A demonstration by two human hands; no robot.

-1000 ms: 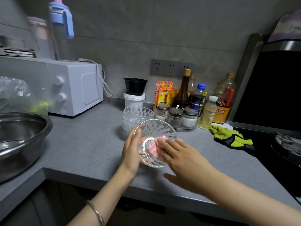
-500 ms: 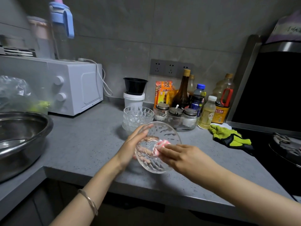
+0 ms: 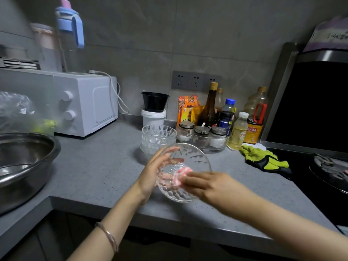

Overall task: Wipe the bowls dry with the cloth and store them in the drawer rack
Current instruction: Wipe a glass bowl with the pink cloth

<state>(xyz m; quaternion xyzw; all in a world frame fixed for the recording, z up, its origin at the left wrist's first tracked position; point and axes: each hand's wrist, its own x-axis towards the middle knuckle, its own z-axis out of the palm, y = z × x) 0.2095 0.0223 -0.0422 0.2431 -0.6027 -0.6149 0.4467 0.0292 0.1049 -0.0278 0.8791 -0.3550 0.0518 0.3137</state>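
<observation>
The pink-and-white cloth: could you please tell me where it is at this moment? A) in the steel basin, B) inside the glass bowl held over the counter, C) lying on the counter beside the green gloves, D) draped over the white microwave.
B: the cloth sits bunched inside the tilted glass bowl, at the fingertips of the right hand, while the left hand cradles the bowl from outside.

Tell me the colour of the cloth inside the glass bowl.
Pink and white, apparently striped; the head view shows the cloth best.
</observation>
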